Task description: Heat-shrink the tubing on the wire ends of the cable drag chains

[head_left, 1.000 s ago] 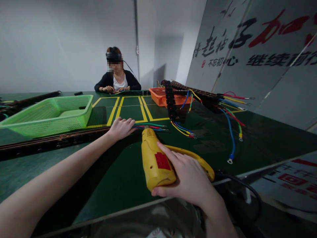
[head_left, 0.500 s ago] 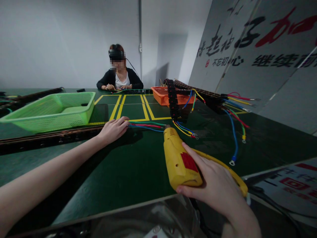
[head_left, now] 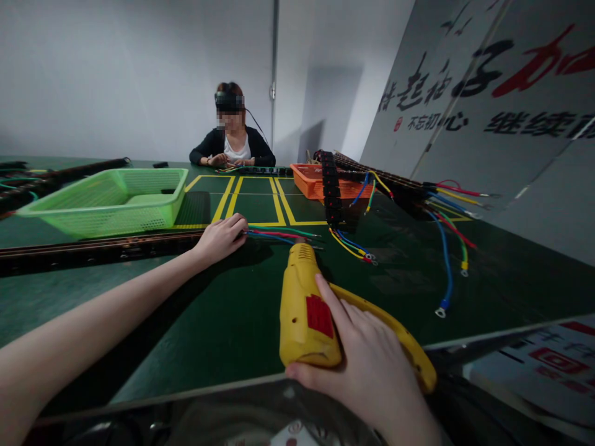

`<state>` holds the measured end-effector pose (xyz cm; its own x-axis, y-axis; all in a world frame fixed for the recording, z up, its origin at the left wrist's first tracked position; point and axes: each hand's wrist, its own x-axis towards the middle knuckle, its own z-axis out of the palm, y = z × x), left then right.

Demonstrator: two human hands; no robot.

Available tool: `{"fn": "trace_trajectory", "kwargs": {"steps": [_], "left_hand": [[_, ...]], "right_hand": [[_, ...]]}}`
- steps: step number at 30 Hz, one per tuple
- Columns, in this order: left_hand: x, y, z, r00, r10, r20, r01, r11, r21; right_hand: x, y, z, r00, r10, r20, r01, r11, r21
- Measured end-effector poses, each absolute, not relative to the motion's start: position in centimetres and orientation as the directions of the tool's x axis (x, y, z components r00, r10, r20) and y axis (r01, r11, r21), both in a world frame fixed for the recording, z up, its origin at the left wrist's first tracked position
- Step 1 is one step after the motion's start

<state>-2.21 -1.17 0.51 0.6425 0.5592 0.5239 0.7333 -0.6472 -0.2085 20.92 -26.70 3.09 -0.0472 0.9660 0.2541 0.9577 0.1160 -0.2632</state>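
My right hand [head_left: 357,353] grips a yellow heat gun [head_left: 307,310] with a red patch on its body. The gun's nozzle points away from me and overlaps the coloured wires [head_left: 274,233] near their free ends. Green, red and blue wires come out from under my left hand [head_left: 222,238], whose fingers are closed around them at the end of a long black cable chain [head_left: 116,249]. That chain lies across the table to the left. Whether the nozzle touches the wires I cannot tell.
A green basket [head_left: 106,217] stands behind the chain at left, an orange basket [head_left: 307,179] at back right. A black cable chain [head_left: 331,189] hangs over the orange one. Lugged wires [head_left: 446,272] spread at right on the green table [head_left: 223,347]. A person [head_left: 235,136] sits opposite.
The heat gun has moved left along the wires, so their tips now show past its nozzle. My left hand stays at the chain's end. The view has shifted slightly.
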Motion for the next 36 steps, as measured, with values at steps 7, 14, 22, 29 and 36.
{"fn": "trace_trajectory", "kwargs": {"steps": [7, 14, 22, 29, 36], "left_hand": [[-2.2, -0.8, 0.3, 0.647, 0.539, 0.539, 0.718, -0.668, -0.194], [-2.4, -0.5, 0.3, 0.648, 0.561, 0.515, 0.688, -0.722, -0.079], [-2.3, -0.9, 0.7, 0.651, 0.57, 0.5, 0.67, -0.742, -0.025], [-2.3, -0.6, 0.4, 0.654, 0.555, 0.515, 0.681, -0.728, -0.08], [-2.3, -0.8, 0.5, 0.655, 0.56, 0.507, 0.69, -0.717, -0.101]], "right_hand": [[17.2, -24.9, 3.2, -0.111, 0.961, 0.254, 0.937, 0.186, -0.297], [14.3, -23.3, 2.8, -0.198, 0.935, 0.295, 0.906, 0.29, -0.309], [14.3, -22.7, 2.4, -0.215, 0.913, 0.347, 0.897, 0.325, -0.3], [16.3, -22.9, 3.3, -0.215, 0.922, 0.321, 0.865, 0.333, -0.376], [18.7, -23.8, 4.0, -0.2, 0.953, 0.228, 0.87, 0.28, -0.406]]}}
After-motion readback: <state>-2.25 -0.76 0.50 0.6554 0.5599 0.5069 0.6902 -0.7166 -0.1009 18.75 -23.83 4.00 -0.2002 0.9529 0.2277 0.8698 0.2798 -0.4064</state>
